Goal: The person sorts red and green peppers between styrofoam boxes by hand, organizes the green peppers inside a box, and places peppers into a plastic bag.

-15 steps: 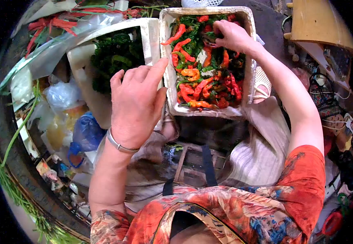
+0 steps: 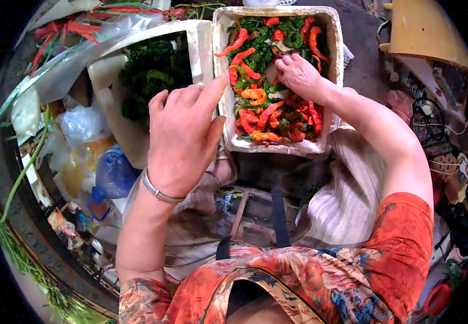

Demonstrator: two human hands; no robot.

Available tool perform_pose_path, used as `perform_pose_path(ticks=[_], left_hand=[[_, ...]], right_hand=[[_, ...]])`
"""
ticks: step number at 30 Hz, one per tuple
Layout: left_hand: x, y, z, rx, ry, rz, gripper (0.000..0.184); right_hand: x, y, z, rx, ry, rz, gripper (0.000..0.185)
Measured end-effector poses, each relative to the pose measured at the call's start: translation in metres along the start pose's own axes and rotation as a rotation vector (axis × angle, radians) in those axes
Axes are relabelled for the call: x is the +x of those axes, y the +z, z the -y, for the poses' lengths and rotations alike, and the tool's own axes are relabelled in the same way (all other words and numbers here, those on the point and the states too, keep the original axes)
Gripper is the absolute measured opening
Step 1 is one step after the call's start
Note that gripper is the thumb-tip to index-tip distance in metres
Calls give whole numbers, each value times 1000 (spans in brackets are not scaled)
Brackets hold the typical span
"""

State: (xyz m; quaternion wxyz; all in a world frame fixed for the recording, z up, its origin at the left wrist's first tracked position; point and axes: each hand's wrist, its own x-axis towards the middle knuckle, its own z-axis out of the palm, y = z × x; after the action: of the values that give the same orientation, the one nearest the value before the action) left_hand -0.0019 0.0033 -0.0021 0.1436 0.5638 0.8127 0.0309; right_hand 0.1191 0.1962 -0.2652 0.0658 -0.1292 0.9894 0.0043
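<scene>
Red, orange and green chili peppers [image 2: 254,97] lie mixed in a white foam box [image 2: 277,148] between my knees. My right hand [image 2: 300,76] is down among them near the middle of the box, fingers bent and drawn together. Whatever is between its fingertips is hidden. My left hand [image 2: 182,127] hovers by the box's left rim with index finger stretched out and thumb apart; I see nothing held in it. Whether it touches the rim I cannot tell. Beyond that hand, a second white foam box [image 2: 200,51] contains dark green peppers [image 2: 156,81].
On the left are plastic bags, one of them blue [image 2: 116,173], and red plastic strips [image 2: 64,32]. A yellowish wooden piece of furniture [image 2: 431,35] stands at the upper right, with clutter below it. Long green stalks [image 2: 26,264] lie along the curved left edge.
My right hand has come down and slightly left, from the far part of the pepper box toward its middle. Red peppers at the far right now show. My left hand has barely moved.
</scene>
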Motion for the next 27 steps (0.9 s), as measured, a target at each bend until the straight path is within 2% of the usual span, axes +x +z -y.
perform_pose_path(ticks=[2, 4, 6, 9, 13, 16, 18, 19, 21, 24, 26, 27], left_hand=[[-1, -1, 0, 6, -10, 18, 58], [-2, 0, 2, -2, -3, 14, 59], [-4, 0, 3, -8, 0, 9, 59], [-5, 0, 4, -6, 6, 4, 59], [-5, 0, 6, -21, -3, 14, 58], [-5, -1, 6, -27, -9, 13, 57], [-5, -1, 6, -26, -18, 20, 56], [-5, -1, 7, -27, -11, 13, 56], [-6, -1, 8, -28, -5, 6, 56], [-5, -2, 8, -26, -8, 22, 55], [-4, -3, 6, -28, -8, 28, 55], [-4, -2, 6, -30, -8, 28, 55]], right_hand=[[1, 8, 3, 4, -17, -13, 16], [1, 14, 3, -1, 19, 104, 16], [4, 13, 0, -70, 81, 84, 17], [10, -4, -5, -94, 82, 310, 18], [12, -3, -3, -111, 145, 291, 16], [13, 5, -8, -40, 86, 263, 14], [16, 14, -12, 200, 129, 299, 12], [14, 15, -15, 199, 128, 299, 12], [12, 11, -22, 184, 77, 100, 10], [14, -4, -28, 309, 110, 172, 10], [21, -28, -25, 323, 105, 229, 16], [24, -41, -20, 457, 107, 237, 23]])
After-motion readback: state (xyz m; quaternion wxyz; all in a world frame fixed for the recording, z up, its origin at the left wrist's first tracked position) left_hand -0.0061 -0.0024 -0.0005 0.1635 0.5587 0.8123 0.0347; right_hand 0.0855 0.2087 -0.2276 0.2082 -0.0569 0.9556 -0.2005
